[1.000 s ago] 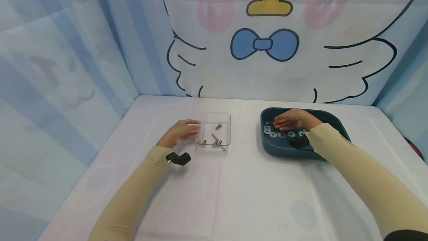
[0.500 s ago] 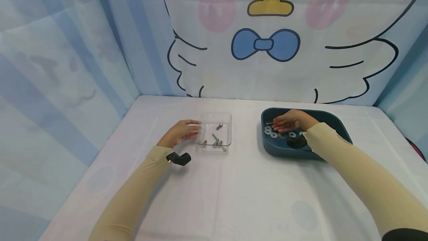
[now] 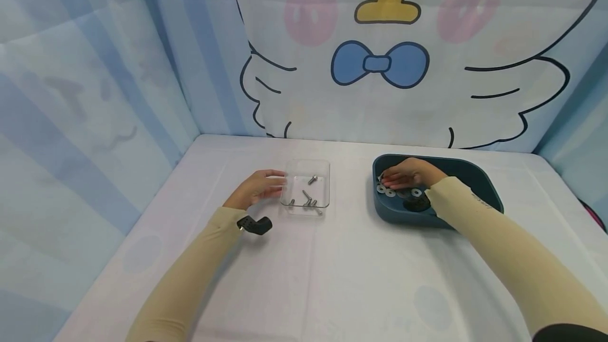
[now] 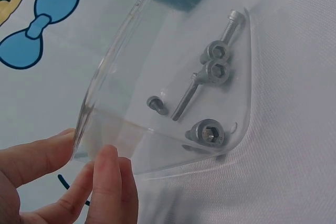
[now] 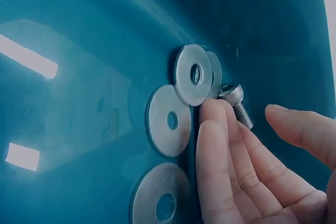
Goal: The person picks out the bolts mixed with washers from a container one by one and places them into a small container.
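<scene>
In the head view my left hand (image 3: 262, 188) reaches to the left side of a clear plastic box (image 3: 324, 172), its fingertips right at the wall. Several hex socket screws (image 4: 185, 96) lie inside that box. My right hand (image 3: 409, 173) is down inside a dark blue bin (image 3: 483, 186). In the right wrist view its fingertips are beside a socket screw (image 5: 236, 102), with the thumb (image 5: 302, 128) apart from the other fingers. Flat metal washers (image 5: 169, 121) lie on the bin floor near the fingertips, two of them overlapping.
A white cloth (image 3: 361, 273) covers the table. Behind it hangs a curtain (image 3: 375, 110) with a cartoon figure, and blue-striped fabric (image 3: 85, 120) closes off the left side. The box and the bin stand apart on the table.
My right hand has shifted slightly left inside the bin, toward the screw at its left end. The left hand stays at the clear box.
</scene>
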### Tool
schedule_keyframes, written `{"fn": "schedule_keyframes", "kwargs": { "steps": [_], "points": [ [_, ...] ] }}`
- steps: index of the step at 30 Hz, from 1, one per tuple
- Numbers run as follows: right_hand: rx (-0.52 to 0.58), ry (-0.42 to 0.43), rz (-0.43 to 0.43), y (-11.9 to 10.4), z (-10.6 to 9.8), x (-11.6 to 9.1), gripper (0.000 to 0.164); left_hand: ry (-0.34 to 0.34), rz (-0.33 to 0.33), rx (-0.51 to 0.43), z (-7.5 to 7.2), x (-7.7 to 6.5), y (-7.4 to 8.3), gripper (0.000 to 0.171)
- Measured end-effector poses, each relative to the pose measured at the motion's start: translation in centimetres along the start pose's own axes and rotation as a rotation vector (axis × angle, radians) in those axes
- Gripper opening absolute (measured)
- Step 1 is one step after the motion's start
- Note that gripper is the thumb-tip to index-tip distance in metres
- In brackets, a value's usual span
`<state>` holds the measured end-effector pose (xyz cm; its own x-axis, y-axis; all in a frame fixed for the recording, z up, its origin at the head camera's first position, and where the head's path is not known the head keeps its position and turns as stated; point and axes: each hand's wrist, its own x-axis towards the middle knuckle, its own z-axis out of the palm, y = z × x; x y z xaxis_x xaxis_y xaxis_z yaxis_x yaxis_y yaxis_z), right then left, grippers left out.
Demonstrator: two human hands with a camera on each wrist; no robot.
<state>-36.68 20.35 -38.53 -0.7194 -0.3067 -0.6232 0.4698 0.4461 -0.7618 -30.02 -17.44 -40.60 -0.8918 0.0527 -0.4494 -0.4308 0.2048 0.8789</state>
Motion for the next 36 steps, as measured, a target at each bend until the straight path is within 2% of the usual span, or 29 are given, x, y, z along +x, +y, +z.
{"fn": "schedule_keyframes", "kwargs": {
  "steps": [9, 18, 27, 36],
  "points": [
    [0.115, -0.030, 0.001, -0.1, 0.2, 0.6, 0.013, -0.001, -0.004, -0.011, 0.0, -0.1, 0.2, 0.044],
    [0.152, -0.074, -0.011, 0.0, 0.4, 1.1, 0.010, 0.009, -0.017, -0.007, 0.1, -0.2, 0.3, 0.045],
    [0.212, -0.097, -0.042, -0.1, 0.5, 0.8, 0.025, 0.004, -0.016, -0.009, 0.1, -0.2, 0.2, 0.045],
    [0.202, -0.079, -0.105, -0.1, 0.4, 0.3, 0.023, 0.009, -0.015, -0.016, 0.1, -0.4, 0.3, 0.044]
  ]
}}
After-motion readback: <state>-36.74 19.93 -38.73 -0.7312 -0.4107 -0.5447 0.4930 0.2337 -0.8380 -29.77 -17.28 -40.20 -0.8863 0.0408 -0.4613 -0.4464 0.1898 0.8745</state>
